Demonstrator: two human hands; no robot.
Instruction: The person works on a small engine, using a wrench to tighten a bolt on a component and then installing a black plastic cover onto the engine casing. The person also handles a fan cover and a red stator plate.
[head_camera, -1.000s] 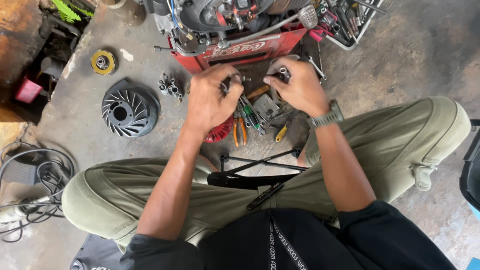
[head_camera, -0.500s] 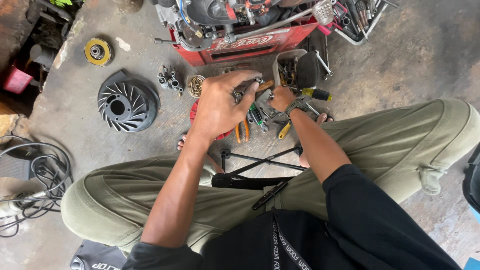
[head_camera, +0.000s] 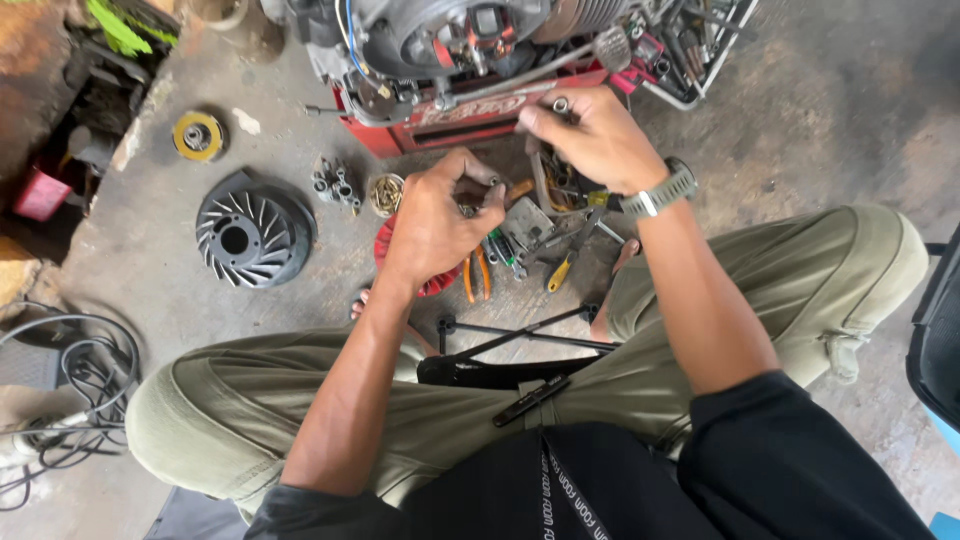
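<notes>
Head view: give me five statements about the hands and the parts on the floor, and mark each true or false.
1. The right hand pinches a small metal socket-like piece near the red crate. True.
2. The round black finned fan wheel lies under the left hand. False: it lies on the floor, apart from that hand, at the image left.
3. A wristwatch is on the right wrist. True.
4. The orange-handled pliers are held in the right hand. False: they lie on the floor below the left hand.
5. Both hands rest flat on the knees. False: both are raised over the tools.
</notes>
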